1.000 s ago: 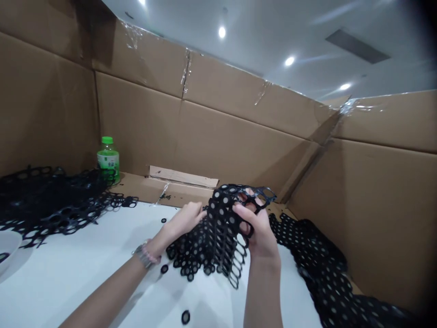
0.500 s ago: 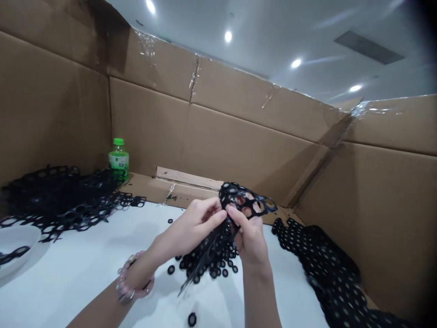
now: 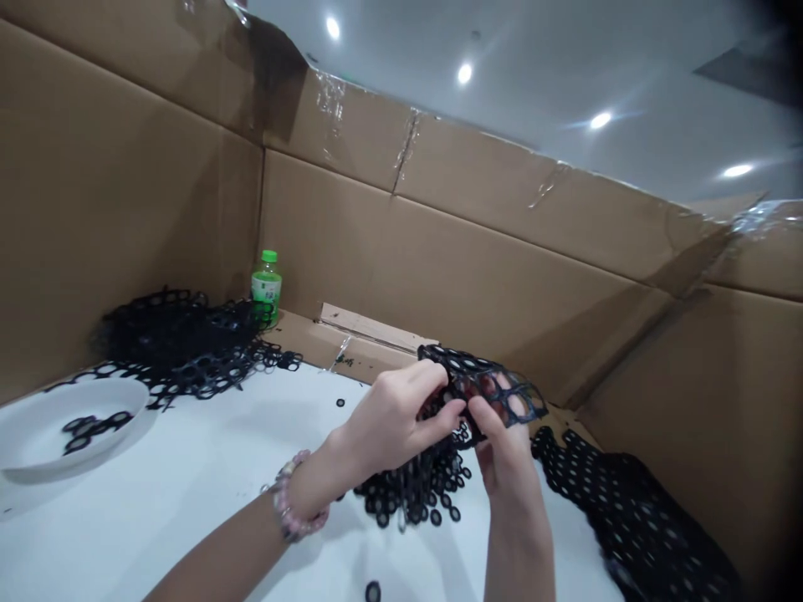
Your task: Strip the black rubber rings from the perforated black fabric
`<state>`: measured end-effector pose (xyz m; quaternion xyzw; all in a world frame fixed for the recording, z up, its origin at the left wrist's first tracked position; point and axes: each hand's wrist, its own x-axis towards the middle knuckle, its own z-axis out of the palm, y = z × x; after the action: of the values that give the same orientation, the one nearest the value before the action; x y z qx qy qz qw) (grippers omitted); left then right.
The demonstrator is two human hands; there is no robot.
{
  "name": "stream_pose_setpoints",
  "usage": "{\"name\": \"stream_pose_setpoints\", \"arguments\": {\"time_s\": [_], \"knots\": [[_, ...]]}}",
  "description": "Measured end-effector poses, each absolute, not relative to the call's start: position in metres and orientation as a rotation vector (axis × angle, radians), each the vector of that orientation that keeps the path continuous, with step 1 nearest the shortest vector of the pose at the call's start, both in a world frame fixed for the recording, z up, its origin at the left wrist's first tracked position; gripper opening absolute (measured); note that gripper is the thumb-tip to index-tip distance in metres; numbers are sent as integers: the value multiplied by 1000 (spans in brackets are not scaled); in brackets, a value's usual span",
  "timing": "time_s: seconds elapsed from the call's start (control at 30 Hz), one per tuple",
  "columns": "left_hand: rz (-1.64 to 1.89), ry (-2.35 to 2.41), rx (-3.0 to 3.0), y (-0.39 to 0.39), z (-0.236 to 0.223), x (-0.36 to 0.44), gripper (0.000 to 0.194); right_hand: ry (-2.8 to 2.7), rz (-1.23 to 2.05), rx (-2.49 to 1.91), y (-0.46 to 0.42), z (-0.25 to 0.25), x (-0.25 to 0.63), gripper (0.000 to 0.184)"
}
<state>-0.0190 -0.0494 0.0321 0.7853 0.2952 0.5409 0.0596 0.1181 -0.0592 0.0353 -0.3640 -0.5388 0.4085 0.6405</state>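
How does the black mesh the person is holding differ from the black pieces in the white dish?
The black ring mesh is a large joined sheet, while the black ring pieces are short scraps. The mesh is held up by the left hand and right hand; the pieces lie in the white dish, away from the hands. The mesh hangs in a bunch; the pieces lie low and flat. Both are black linked rings.

A work area is enclosed by corrugated cardboard panels (image 3: 439,251), folded at the corners and joined along the seams with clear packing tape (image 3: 406,150). A white tabletop (image 3: 188,510) is bounded by the panels. Above, a pale ceiling (image 3: 565,50) is lit by round recessed downlights (image 3: 464,73); a dark rectangular ceiling panel (image 3: 753,75) appears at upper right.
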Motion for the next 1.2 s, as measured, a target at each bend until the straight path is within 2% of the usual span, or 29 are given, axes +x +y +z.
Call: {"name": "stream_pose_setpoints", "arguments": {"time_s": [0.1, 0.27, 0.47, 0.67, 0.77, 0.87, 0.93, 1.0, 1.07, 1.2], "knots": [[1681, 861, 2516, -52, 35, -24, 12, -1276, 957, -806, -65, 37, 121, 22], [1547, 788, 2556, -56, 38, -27, 7, -1179, 1060, -759, -72, 45, 117, 20], [1501, 690, 2252, -59, 38, -28, 13, -1200, 966, -713, -72, 41, 117, 19], [1492, 688, 2097, -63, 43, -30, 4, -1147, 887, -722, -79, 36, 115, 24], [1583, 738, 2056, -61, 43, -35, 7, -1023, 878, -747, -83, 37, 119, 28], [1577, 796, 1967, -55, 42, -38, 42, -985, 1065, -782, -83, 37, 125, 23], [1384, 717, 1926, -51, 40, -38, 56, -1020, 1227, -808, -81, 37, 126, 21], [1151, 587, 1873, -47, 38, -36, 52, -1052, 1297, -818, -76, 38, 127, 21], [1069, 516, 1781, -45, 37, -32, 44, -1056, 1253, -819, -72, 40, 127, 22], [1433, 651, 1594, -44, 37, -26, 42, -1214, 1159, -724, -63, 41, 133, 41]]}}
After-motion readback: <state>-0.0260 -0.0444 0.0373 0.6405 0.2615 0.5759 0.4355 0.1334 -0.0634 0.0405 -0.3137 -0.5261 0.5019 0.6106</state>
